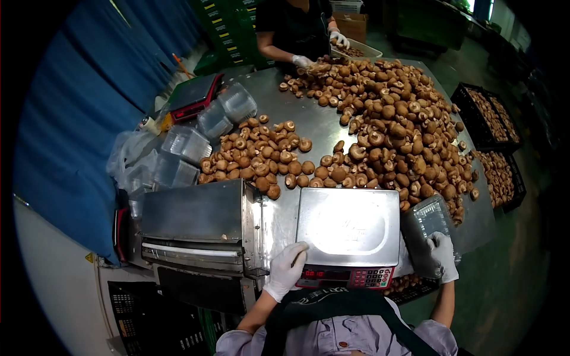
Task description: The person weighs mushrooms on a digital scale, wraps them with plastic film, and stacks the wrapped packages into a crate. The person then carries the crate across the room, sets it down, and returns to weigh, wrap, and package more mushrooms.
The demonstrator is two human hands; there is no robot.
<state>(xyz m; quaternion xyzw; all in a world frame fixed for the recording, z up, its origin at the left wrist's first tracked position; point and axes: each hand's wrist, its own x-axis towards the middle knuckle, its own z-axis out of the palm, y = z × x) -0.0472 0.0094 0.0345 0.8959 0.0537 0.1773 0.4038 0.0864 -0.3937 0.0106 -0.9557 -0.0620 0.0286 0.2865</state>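
Observation:
My right hand, in a white glove, grips the near end of a clear plastic box at the right side of the scale. My gloved left hand is at the scale's front left corner with its fingers curled; whatever they may hold is hidden. Between my hands sits a digital scale with a bare steel plate and lit red digits. Beyond it, a large heap of brown mushrooms spreads over the steel table. A smaller pile of mushrooms lies to the left.
A steel machine with a white roller stands left of the scale. Clear plastic boxes and another scale lie behind it. Across the table, a co-worker's gloved hands touch mushrooms. Black crates of mushrooms stand at right.

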